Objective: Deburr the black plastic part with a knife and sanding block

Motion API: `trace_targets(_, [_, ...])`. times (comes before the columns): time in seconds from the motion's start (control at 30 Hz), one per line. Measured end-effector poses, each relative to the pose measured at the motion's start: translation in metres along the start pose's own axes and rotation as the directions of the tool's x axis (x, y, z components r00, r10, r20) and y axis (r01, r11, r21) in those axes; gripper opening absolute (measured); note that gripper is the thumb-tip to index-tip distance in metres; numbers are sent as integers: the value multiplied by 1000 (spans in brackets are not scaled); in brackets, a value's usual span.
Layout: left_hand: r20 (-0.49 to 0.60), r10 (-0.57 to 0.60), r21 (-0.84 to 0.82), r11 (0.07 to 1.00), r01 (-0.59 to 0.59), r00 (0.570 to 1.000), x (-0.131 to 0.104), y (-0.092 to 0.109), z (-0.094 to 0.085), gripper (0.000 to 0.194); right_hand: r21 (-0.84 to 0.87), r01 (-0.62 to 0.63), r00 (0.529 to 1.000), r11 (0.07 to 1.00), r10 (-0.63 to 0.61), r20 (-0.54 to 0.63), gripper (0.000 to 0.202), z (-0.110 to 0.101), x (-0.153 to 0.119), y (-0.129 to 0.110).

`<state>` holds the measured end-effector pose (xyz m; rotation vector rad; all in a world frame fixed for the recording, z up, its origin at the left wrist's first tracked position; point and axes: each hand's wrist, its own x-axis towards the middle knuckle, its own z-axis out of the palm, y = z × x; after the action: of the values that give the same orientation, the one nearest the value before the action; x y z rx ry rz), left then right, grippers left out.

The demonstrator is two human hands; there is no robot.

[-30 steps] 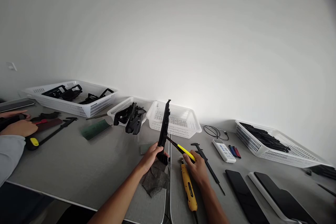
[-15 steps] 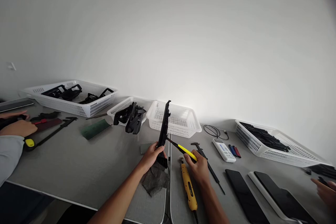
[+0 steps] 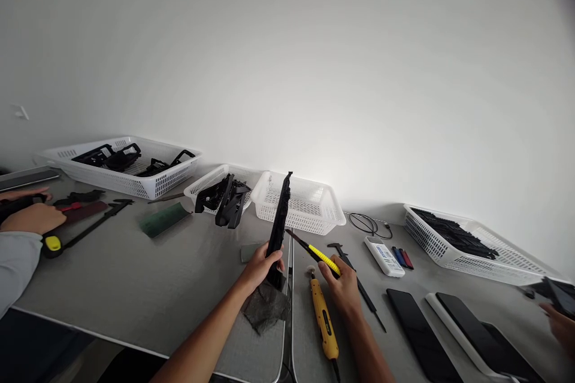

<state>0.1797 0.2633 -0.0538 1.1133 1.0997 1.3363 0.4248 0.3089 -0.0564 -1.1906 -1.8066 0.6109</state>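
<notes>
Grey smooth tabletop, pale wall. White device: blue print, unreadable. Left hand pinches long black ridged part, upright over dark crumpled cloth. Right-hand fingers curl round yellow ribbed-grip knife, blade beside part.

Blk plastic strip, matt, rough
</notes>
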Motion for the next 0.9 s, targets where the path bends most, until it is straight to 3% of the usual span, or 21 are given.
trace_targets(0.13, [23,24,65,998,-26,999,-1,2,0,35,-29,41,994,999,-38,105,51,5,-1,-6])
trace_targets(0.37, [59,61,73,995,-65,996,-2,6,2,46,-53,-5,999,999,7,31,56,2,-1,-11])
trace_targets(0.5, [16,58,99,993,-60,998,-2,5,2,51,-31,20,996,999,-18,83,55,0,-1,-14])
trace_targets(0.7, [8,6,51,999,-7,1000,-2,2,1,44,12,-31,999,999,31,-9,54,1,1,-5])
trace_targets(0.9, [-4,-39,22,999,39,999,-1,2,2,30,85,-15,1000,996,14,11,57,0,2,-4])
